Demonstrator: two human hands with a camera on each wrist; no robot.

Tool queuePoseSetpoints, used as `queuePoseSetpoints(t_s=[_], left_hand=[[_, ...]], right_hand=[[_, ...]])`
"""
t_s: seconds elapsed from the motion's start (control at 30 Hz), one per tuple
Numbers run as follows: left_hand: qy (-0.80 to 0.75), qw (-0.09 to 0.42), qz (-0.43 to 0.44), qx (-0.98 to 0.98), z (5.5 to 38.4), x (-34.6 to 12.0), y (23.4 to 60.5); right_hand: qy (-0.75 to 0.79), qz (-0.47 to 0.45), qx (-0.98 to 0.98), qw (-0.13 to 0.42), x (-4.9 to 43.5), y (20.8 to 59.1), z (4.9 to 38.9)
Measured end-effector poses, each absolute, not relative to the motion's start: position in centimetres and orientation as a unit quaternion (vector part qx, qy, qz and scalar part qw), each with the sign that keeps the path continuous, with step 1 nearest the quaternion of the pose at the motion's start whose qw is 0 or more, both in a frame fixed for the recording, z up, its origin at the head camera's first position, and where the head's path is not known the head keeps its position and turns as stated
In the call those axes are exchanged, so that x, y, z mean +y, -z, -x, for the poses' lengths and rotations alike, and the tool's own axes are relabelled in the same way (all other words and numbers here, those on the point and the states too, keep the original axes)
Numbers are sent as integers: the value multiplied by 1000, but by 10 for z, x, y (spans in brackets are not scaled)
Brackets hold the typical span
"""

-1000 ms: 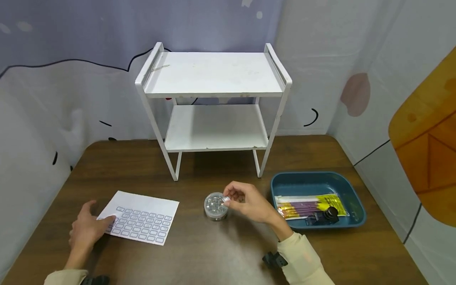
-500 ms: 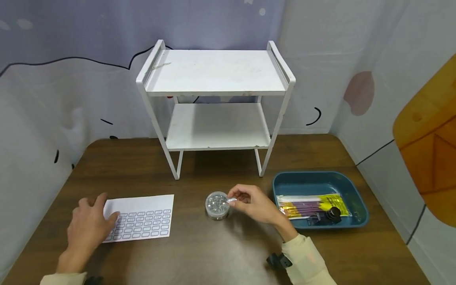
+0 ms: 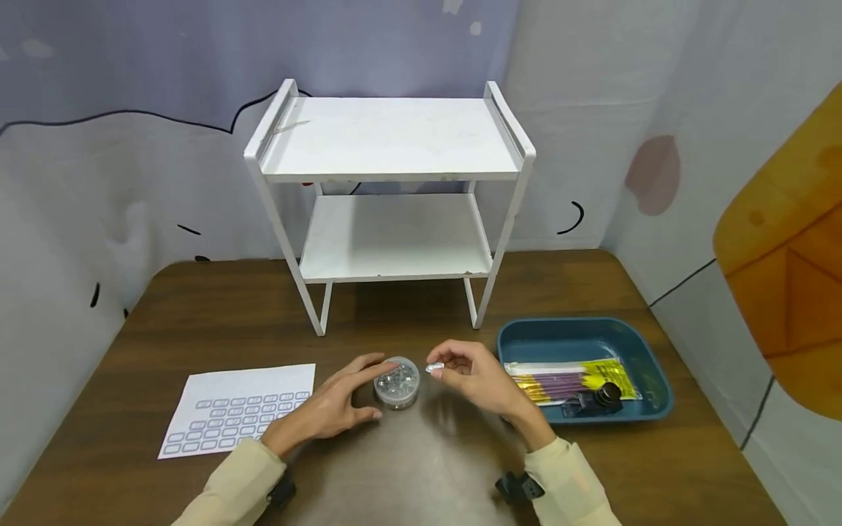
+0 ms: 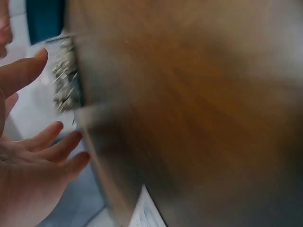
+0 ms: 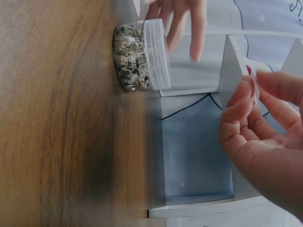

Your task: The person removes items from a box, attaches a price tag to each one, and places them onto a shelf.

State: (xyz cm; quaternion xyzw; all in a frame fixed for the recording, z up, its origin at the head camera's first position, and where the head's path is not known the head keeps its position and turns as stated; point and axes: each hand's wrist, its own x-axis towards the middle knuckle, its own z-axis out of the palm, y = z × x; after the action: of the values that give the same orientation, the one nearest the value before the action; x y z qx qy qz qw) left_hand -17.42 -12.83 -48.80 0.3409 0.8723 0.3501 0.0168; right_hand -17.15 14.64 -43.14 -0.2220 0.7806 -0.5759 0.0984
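Observation:
Between thumb and fingertips, my right hand point(image 3: 476, 380) pinches a small white label sticker point(image 3: 434, 367), just right of a round clear jar point(image 3: 399, 385). The right wrist view shows the jar's clear lid point(image 5: 158, 54) on and many small metal pieces, like thumbtacks, inside. My left hand point(image 3: 332, 403) reaches to the jar's left side with fingers spread, its fingertips overlapping the lid's edge in the head view. Fingers and thumb look apart in the left wrist view, with nothing between them. A white sheet of blue-bordered labels point(image 3: 226, 409) lies flat to the left.
A blue tray point(image 3: 647, 358) on the right holds a packet of purple-handled brushes point(image 3: 555, 383) and a small dark bottle point(image 3: 608, 394). Behind the jar stands a white two-tier shelf point(image 3: 397, 234) on the wooden table point(image 3: 408, 482). Printed curtains surround the table.
My left hand has left the label sheet and moved right to the jar. The sheet has shifted slightly left and turned. My right hand keeps pinching the sticker, now a bit farther from the jar.

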Motion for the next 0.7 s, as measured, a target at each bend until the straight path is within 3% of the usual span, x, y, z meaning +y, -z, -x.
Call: queuePoseSetpoints(t_s=[0.23, 0.7], left_hand=[[-329, 9, -384, 862, 185, -114, 498], [-328, -18, -338, 882, 187, -105, 498]], right_hand=[[580, 218, 778, 98, 145, 431, 167], [592, 199, 777, 75, 145, 432, 164]])
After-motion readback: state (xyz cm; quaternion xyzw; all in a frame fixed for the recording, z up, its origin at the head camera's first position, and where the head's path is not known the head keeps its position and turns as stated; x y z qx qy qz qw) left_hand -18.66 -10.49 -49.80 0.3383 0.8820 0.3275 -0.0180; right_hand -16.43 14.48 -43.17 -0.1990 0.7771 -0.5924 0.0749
